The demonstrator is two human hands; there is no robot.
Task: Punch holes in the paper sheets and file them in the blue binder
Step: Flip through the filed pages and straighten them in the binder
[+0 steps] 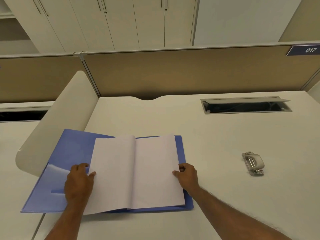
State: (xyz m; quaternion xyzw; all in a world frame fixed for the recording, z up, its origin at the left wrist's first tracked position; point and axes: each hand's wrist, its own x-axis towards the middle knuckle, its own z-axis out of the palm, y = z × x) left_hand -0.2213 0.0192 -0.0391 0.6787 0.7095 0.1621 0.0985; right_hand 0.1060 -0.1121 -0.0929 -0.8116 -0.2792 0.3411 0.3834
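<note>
Blue binder (69, 170) lay open flat; white paper sheets (136, 172) spread inside. Grey hole punch (253, 163) sat well apart, rightward.

Even, soft indoor light with a warm yellowish cast; no single source visible. Shadows faint: a thin dark one under the binder (57, 170) front edge, soft ones beside the forearms. Mild sheen on the binder's left cover, no hard glare. Paper (136, 170) is bright but not blown out. Strong wide-angle distortion: partition (173, 71) and cabinets (121, 23) lean and bow toward the edges. Overall slightly soft, punch (253, 163) detail smeared.
</note>
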